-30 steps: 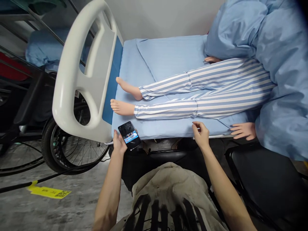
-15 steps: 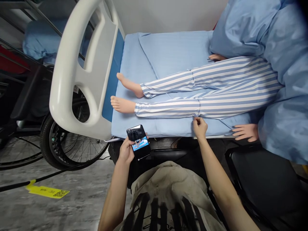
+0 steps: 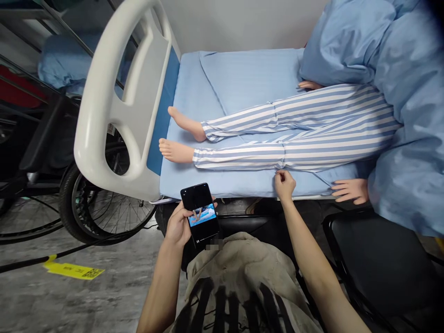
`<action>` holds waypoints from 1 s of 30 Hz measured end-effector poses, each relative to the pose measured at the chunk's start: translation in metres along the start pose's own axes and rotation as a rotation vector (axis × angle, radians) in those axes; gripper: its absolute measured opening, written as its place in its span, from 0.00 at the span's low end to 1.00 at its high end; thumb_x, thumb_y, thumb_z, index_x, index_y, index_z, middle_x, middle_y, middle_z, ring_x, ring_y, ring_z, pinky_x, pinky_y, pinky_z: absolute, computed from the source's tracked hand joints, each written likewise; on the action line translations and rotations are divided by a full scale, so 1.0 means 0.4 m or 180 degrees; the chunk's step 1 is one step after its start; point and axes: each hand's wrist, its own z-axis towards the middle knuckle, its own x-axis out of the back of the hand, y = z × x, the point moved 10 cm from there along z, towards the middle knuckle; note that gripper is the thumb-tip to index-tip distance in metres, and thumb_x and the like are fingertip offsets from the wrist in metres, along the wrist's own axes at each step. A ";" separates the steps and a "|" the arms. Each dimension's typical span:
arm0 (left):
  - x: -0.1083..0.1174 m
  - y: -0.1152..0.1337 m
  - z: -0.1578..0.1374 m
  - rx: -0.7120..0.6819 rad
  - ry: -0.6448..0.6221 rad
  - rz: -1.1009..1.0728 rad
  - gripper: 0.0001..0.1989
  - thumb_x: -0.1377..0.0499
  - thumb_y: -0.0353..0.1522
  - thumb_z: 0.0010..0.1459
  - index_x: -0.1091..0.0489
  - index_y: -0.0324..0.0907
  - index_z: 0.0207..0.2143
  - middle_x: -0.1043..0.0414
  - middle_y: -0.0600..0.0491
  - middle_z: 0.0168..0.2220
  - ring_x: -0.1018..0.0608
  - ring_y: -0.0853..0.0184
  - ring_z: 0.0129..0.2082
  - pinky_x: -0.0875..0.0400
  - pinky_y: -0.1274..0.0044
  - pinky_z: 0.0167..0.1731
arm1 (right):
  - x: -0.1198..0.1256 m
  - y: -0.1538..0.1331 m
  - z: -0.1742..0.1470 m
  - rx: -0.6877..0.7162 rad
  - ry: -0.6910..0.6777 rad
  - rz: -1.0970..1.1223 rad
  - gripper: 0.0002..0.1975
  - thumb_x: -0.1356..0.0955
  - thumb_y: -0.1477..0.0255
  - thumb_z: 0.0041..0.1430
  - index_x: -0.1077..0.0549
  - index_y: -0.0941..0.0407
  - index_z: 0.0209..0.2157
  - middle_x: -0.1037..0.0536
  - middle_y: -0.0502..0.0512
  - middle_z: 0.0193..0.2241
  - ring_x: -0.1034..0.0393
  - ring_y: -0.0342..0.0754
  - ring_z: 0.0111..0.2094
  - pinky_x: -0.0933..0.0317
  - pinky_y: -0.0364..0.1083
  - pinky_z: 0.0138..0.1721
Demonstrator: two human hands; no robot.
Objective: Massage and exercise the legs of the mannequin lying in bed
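Note:
My left hand is wrapped round a black smartphone, its thumb over the lit screen. The screen shows a picture of legs on a blue bed. Loosely curled, my right hand rests on the near edge of the blue mattress; nothing shows in its fingers. Just beyond its knuckles is the knee of the striped trousers. They are worn by a figure lying on the bed, with smooth doll-like bare feet. A hand of the figure lies palm down at the near edge.
A white bed-end board stands at the left. Beyond it are a wheelchair wheel and a cable with a yellow tag. Puffy blue bedding covers the figure's upper part. A black chair is at the right.
The phone is slightly lower and turned a little more upright in my left hand, and the picture on its screen differs slightly. My right hand stays curled beside the knee.

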 end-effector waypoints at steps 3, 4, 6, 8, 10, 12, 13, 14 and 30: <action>-0.024 0.002 -0.012 0.0022 -0.0025 0.0028 0.28 0.44 0.25 0.45 0.30 0.37 0.53 0.23 0.40 0.48 0.22 0.44 0.50 0.29 0.49 0.50 | 0.002 -0.006 -0.002 0.0082 0.0031 -0.0009 0.14 0.39 0.67 0.52 0.25 0.58 0.32 0.24 0.56 0.28 0.32 0.49 0.30 0.39 0.47 0.38; -0.029 0.003 -0.014 0.0015 -0.0026 0.0040 0.28 0.44 0.25 0.45 0.30 0.38 0.53 0.23 0.40 0.48 0.22 0.44 0.50 0.28 0.50 0.50 | 0.002 -0.008 -0.003 0.0106 0.0038 -0.0009 0.14 0.39 0.68 0.52 0.25 0.58 0.32 0.24 0.56 0.28 0.32 0.48 0.30 0.39 0.47 0.37; -0.038 0.003 -0.014 -0.0013 -0.0035 0.0068 0.28 0.44 0.25 0.45 0.29 0.37 0.52 0.23 0.40 0.48 0.22 0.45 0.50 0.28 0.52 0.50 | 0.001 -0.011 -0.005 0.0145 0.0048 -0.0008 0.13 0.39 0.68 0.52 0.25 0.58 0.32 0.25 0.55 0.27 0.33 0.48 0.29 0.40 0.46 0.37; -0.042 0.000 -0.013 -0.0025 -0.0038 0.0100 0.28 0.44 0.26 0.45 0.29 0.36 0.52 0.23 0.39 0.48 0.22 0.45 0.50 0.28 0.52 0.51 | 0.001 -0.014 -0.007 0.0188 0.0052 -0.0012 0.13 0.39 0.69 0.52 0.25 0.58 0.32 0.25 0.55 0.27 0.33 0.47 0.29 0.40 0.46 0.36; -0.042 -0.004 -0.011 -0.0028 -0.0032 0.0122 0.28 0.44 0.26 0.45 0.29 0.35 0.52 0.23 0.39 0.47 0.22 0.45 0.50 0.29 0.53 0.51 | 0.000 -0.017 -0.010 0.0227 0.0042 -0.0018 0.12 0.39 0.69 0.53 0.25 0.58 0.32 0.25 0.55 0.27 0.33 0.47 0.28 0.40 0.46 0.36; -0.042 -0.008 -0.011 -0.0025 -0.0026 0.0131 0.28 0.44 0.26 0.44 0.29 0.35 0.51 0.23 0.38 0.47 0.22 0.45 0.49 0.29 0.53 0.51 | -0.002 -0.018 -0.012 0.0256 0.0031 -0.0019 0.12 0.39 0.70 0.53 0.25 0.58 0.32 0.25 0.55 0.27 0.33 0.46 0.28 0.40 0.46 0.36; -0.043 -0.009 -0.011 -0.0024 -0.0027 0.0132 0.28 0.44 0.26 0.44 0.29 0.35 0.51 0.23 0.38 0.47 0.22 0.45 0.49 0.29 0.52 0.51 | -0.002 -0.018 -0.013 0.0268 0.0033 -0.0022 0.12 0.39 0.70 0.53 0.26 0.58 0.32 0.25 0.55 0.28 0.33 0.46 0.28 0.40 0.46 0.36; -0.044 -0.009 -0.012 -0.0024 -0.0028 0.0130 0.28 0.44 0.26 0.45 0.29 0.35 0.52 0.23 0.38 0.47 0.22 0.45 0.49 0.29 0.52 0.51 | -0.002 -0.019 -0.013 0.0279 0.0039 -0.0027 0.12 0.39 0.70 0.53 0.26 0.58 0.32 0.25 0.55 0.28 0.33 0.46 0.28 0.40 0.45 0.36; -0.063 -0.006 -0.016 -0.0033 -0.0046 0.0092 0.25 0.44 0.26 0.47 0.29 0.35 0.50 0.23 0.36 0.48 0.22 0.43 0.49 0.31 0.51 0.52 | 0.000 -0.029 -0.017 0.0327 0.0052 -0.0106 0.11 0.39 0.71 0.52 0.26 0.58 0.31 0.24 0.55 0.28 0.33 0.46 0.28 0.39 0.45 0.36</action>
